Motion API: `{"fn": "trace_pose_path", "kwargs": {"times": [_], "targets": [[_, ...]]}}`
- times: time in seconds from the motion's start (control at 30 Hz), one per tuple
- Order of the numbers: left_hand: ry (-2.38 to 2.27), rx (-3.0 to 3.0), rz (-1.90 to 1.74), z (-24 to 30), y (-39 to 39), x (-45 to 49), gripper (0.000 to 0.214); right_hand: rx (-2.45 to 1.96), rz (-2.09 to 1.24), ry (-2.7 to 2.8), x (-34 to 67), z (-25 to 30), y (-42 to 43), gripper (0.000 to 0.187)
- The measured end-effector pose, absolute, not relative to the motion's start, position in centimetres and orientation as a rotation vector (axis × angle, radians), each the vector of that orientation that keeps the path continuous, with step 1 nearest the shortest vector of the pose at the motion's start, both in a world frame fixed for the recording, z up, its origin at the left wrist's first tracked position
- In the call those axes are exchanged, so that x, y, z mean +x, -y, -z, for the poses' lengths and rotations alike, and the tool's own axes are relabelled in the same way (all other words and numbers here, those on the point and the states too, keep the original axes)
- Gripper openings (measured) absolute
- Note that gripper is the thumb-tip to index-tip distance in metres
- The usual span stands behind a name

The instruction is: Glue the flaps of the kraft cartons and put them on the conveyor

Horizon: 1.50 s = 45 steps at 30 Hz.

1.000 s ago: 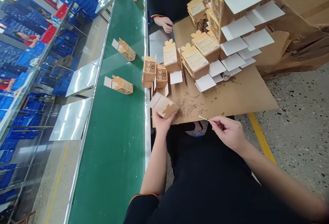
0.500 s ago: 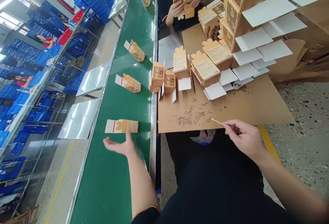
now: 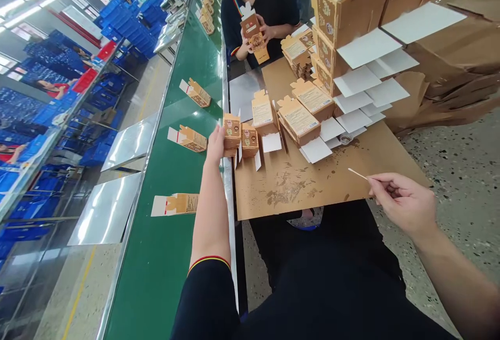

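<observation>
Left hand [image 3: 215, 145]: I have it at the near edge of the green conveyor belt [image 3: 164, 267], fingers against the left side of the upper small carton [image 3: 232, 126]; whether they grasp it I cannot tell, the thumb being hidden. That carton, printed brown, sits atop another at the left edge of the cardboard-covered surface [image 3: 383, 165]. Right hand [image 3: 406, 199]: I have its thumb and fingers pinched on one cotton swab [image 3: 357, 174], tip pointing up and left, held near the surface's front edge. Second small carton [image 3: 249, 139]: one, just right of the first, white flap hanging toward me. Upright carton [image 3: 262, 110]: one, behind that pair, white flap at its foot. Tilted cartons [image 3: 299, 120]: a leaning group, labelled sides up, right of centre. Carton tower [image 3: 351, 7]: tall, at right, white flaps jutting out in tiers. Small clear round dish [image 3: 346, 138]: one, at the foot of the flaps. Wet marks [image 3: 289, 184]: scattered over bare cardboard before the cartons. On the belt I count three nearby cartons [image 3: 191, 138], spaced apart, each with a white flap toward the left; a further row [image 3: 207, 7] stands at the far end. Co-worker [image 3: 275, 1]: one, across the surface, both hands on a partly folded carton [image 3: 252, 30], beside a pile of flat blanks [image 3: 299, 51].
</observation>
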<state>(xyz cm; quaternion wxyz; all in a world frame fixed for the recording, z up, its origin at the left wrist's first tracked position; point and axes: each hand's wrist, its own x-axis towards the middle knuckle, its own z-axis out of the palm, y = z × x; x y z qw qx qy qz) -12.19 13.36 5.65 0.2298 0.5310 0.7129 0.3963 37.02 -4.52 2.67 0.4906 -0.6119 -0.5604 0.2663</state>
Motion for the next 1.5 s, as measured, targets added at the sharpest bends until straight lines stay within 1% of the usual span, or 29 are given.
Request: {"fn": "trace_pose_path", "kwargs": {"times": [0.13, 0.27, 0.33, 0.5, 0.57, 0.73, 0.8, 0.87, 0.9, 0.97, 1.03, 1.1, 1.17, 1.2, 1.27, 1.33, 1.4, 1.5], "targets": [[-2.050, 1.610, -0.866, -4.6, -12.0, -9.7, 0.075, -1.493, -0.630, 1.292, 37.8, -2.3, 5.2, 0.043], [-2.216, 1.711, -0.757, -4.1, -9.3, -7.6, 0.075, -1.505, -0.620, 1.297, 38.2, -1.9, 5.1, 0.042], [-2.233, 1.729, -0.854, -4.3, -7.6, -7.1, 0.074, -1.498, -0.615, 1.326, 38.4, -2.0, 4.6, 0.040], [-2.157, 1.869, -1.403, -5.2, 0.1, -7.0, 0.077, -1.551, -0.505, 1.370, 39.6, -2.2, 2.2, 0.032], [-2.244, 1.949, -1.455, -5.1, 3.9, -6.8, 0.078, -1.628, -0.433, 1.433, 40.1, -2.4, 0.5, 0.027], [-2.310, 2.041, -1.093, -2.7, 10.7, -4.7, 0.084, -1.725, -0.401, 1.757, 39.9, -3.1, -4.3, 0.012], [-2.232, 1.980, -0.958, -1.5, 11.9, -3.9, 0.088, -1.746, -0.398, 1.883, 39.1, -3.3, -6.0, 0.011], [-2.153, 1.856, -0.964, -0.8, 12.3, -3.6, 0.091, -1.765, -0.385, 1.978, 38.4, -3.3, -7.5, 0.014], [-2.138, 1.760, -1.030, -0.7, 12.2, -3.7, 0.088, -1.770, -0.392, 2.007, 38.1, -3.2, -8.1, 0.017], [-2.157, 1.507, -1.217, -1.1, 11.5, -4.5, 0.072, -1.758, -0.436, 2.026, 38.0, -3.0, -9.0, 0.022], [-2.185, 1.243, -1.287, -1.7, 10.3, -5.4, 0.060, -1.723, -0.459, 1.988, 38.3, -2.9, -9.3, 0.024], [-2.119, 1.084, -1.153, -2.1, 9.3, -5.9, 0.056, -1.680, -0.437, 1.909, 38.9, -2.7, -8.5, 0.020], [-1.951, 1.021, -0.996, -2.2, 9.0, -5.7, 0.054, -1.648, -0.406, 1.794, 39.5, -2.5, -6.6, 0.013], [-1.863, 1.006, -0.972, -2.0, 9.2, -5.4, 0.053, -1.629, -0.404, 1.721, 39.8, -2.3, -5.3, 0.010], [-1.754, 0.991, -1.047, -1.7, 10.1, -4.3, 0.057, -1.561, -0.429, 1.575, 39.9, -2.0, -2.1, 0.006], [-1.744, 0.995, -1.144, -1.3, 11.2, -3.3, 0.063, -1.467, -0.482, 1.499, 39.5, -1.6, 1.1, 0.009], [-1.790, 1.029, -1.138, -1.1, 11.6, -2.5, 0.065, -1.403, -0.534, 1.481, 38.5, -1.4, 3.7, 0.012], [-1.905, 1.144, -0.994, -1.0, 11.1, -1.7, 0.057, -1.369, -0.599, 1.462, 36.5, -1.8, 5.8, 0.015]]}}
